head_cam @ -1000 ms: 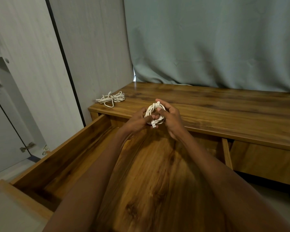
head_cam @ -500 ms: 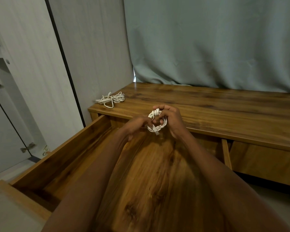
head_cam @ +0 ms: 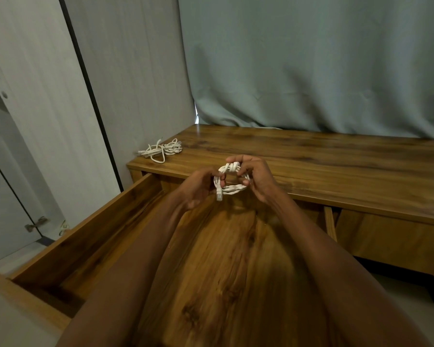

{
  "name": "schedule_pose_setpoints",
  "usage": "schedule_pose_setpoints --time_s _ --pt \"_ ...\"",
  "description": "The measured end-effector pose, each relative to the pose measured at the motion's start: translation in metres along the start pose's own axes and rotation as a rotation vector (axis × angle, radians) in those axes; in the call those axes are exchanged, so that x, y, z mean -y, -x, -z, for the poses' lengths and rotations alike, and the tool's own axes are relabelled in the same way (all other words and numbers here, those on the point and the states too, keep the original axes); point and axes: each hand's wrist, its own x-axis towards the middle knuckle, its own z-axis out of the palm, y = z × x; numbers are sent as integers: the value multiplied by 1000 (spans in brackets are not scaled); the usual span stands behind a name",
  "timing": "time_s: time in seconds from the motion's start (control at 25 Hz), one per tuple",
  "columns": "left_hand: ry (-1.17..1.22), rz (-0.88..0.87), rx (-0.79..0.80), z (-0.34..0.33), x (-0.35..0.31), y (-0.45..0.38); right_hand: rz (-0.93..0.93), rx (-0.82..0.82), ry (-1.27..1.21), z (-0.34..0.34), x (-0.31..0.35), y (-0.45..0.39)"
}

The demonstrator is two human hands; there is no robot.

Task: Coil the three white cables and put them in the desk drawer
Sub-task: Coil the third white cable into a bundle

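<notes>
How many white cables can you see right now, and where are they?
2 bundles: a coiled cable held between the left hand and right hand above the open drawer, and a loose bundle on the desk's left corner, which may hold more than one cable.

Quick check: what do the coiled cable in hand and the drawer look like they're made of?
Coiled cable: white, matte, likely plastic-jacketed, flexing into tight loops, with a clear moulded plug hanging down. Drawer: brown wood grain with knots and a slight sheen; solid wood or laminate, can't tell.

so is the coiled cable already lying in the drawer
No, both the left hand and right hand hold the coiled cable up above the open drawer.
</notes>
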Motion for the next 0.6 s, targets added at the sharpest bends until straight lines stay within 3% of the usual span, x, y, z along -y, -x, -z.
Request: schedule_pose_setpoints --time_s 0.16,0.32,0.48,0.6 --pt "-74 -23 -73 -1 4 -5 1 13 64 10 -8 -6" --pt "-189 -90 -109 7 7 -4 122 54 222 13 -16 -10" --pt "-310 -132 -150 14 7 -5 404 58 842 14 -32 -15" --pt "-377 -148 -194 20 9 -8 456 186 1387 20 -40 -15"
